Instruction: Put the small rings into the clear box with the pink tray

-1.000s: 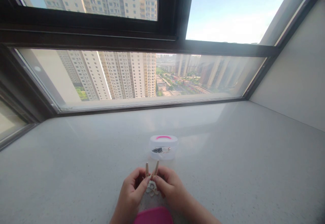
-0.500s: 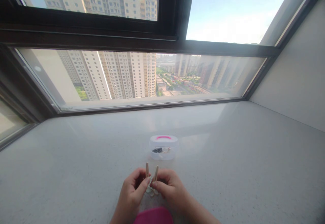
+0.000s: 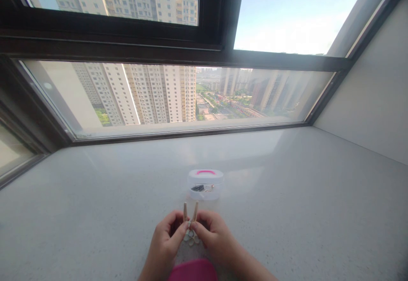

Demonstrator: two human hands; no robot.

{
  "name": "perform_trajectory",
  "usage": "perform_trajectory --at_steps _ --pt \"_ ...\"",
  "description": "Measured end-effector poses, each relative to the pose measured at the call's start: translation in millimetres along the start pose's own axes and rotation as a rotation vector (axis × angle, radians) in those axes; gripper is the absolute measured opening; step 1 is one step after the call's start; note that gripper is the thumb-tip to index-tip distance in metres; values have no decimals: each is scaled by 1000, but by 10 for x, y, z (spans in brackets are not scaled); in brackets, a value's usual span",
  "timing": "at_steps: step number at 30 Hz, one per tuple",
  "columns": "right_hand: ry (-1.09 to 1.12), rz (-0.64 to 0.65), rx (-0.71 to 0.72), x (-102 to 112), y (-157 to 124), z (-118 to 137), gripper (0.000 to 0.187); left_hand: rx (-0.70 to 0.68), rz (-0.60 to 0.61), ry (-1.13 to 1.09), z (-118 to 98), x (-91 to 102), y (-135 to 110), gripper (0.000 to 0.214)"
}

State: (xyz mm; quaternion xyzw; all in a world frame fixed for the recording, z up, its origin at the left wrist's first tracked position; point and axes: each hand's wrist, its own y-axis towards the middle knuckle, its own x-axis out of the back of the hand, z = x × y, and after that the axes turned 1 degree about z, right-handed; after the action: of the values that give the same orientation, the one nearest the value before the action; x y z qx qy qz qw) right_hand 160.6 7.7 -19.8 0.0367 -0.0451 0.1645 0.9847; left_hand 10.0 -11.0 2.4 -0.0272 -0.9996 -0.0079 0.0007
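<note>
With the left hand (image 3: 168, 237) and right hand (image 3: 214, 232) each pinching one of two slim, tapered, beige rods (image 3: 195, 209) of unclear material near the small, pale, rounded pieces (image 3: 191, 242) clustered on the speckled, pale-grey counter (image 3: 95, 204), light, even pressure should steady both

Left hand (image 3: 167, 236): pinching one slim pale piece (image 3: 185, 211), upright. Right hand (image 3: 216, 235): pinching a second piece (image 3: 195, 210), tilted slightly. Small rounded bits (image 3: 191, 241), below, between the hands; detail unclear. Lidded translucent box (image 3: 205, 182), pink handle (image 3: 205, 171), just beyond. Pink object (image 3: 193, 271), cut off. Pale windowsill (image 3: 287, 208).
</note>
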Motion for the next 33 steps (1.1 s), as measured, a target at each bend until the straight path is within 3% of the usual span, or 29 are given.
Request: perform_trajectory --at_steps 5,15,21,26,33 --pt "30 9 18 3 -6 -2 18 26 61 11 16 47 32 21" --pt "107 27 42 -7 -6 21 21 -18 -22 -28 -41 -43 3 18" --pt "109 33 36 -9 -12 43 29 -11 6 -33 -34 -20 14 19" --pt "108 32 43 -18 -5 30 25 8 44 -5 -26 22 27 21" --pt "66 28 27 -18 -13 55 29 12 11 17 -9 13 28 26"
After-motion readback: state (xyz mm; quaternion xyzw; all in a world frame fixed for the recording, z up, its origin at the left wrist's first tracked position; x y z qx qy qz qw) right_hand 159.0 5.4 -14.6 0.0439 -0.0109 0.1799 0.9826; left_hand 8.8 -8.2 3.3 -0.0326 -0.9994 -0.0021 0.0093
